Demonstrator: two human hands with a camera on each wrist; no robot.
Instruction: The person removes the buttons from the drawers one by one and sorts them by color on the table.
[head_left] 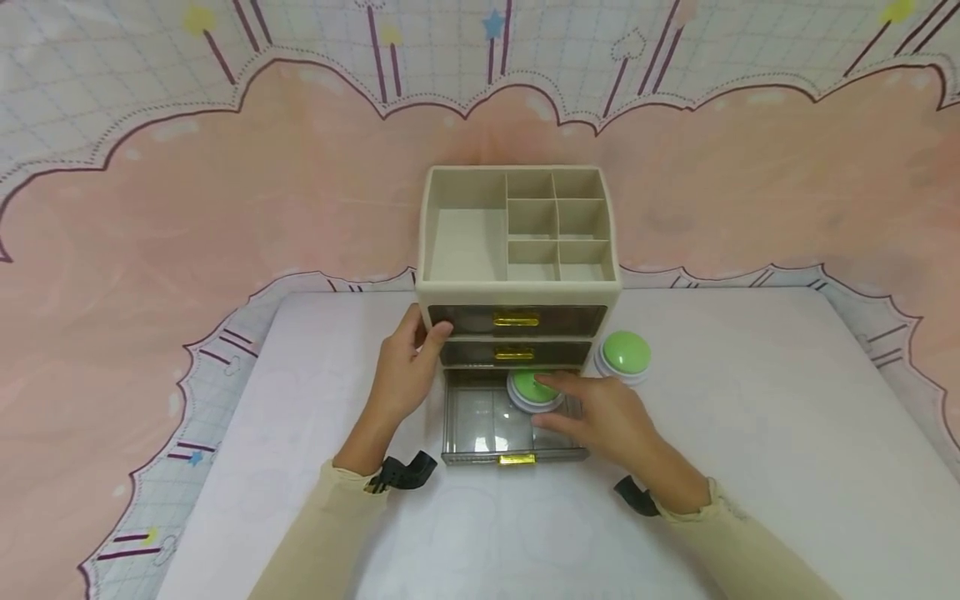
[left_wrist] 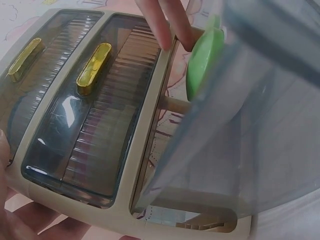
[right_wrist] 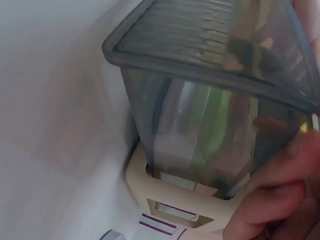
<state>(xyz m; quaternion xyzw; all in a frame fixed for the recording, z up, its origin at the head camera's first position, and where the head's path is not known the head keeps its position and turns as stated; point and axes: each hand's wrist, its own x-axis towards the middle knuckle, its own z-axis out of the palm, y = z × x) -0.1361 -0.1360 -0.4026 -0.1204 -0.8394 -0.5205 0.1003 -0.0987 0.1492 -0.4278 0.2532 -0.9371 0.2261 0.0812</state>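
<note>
A cream desktop organizer [head_left: 517, 293] stands with its see-through bottom drawer [head_left: 467, 421] pulled out. My left hand [head_left: 397, 375] holds the organizer's left side, thumb at the front edge and fingers round the side wall. Inside the drawer, toward its back right, is a round thing with a green dome and white base [head_left: 527, 387]. My right hand [head_left: 617, 418] grips this from the right, a finger over the dome and the thumb low at the front. Through the smoky drawer wall its green part [right_wrist: 216, 120] shows in the right wrist view.
A second green-domed round thing [head_left: 627, 353] sits on the white table [head_left: 750, 433] right of the organizer. Two upper drawers with gold handles [head_left: 516, 320] are closed. Above them are top compartments [head_left: 468, 242]. A patterned cloth [head_left: 337, 183] hangs behind.
</note>
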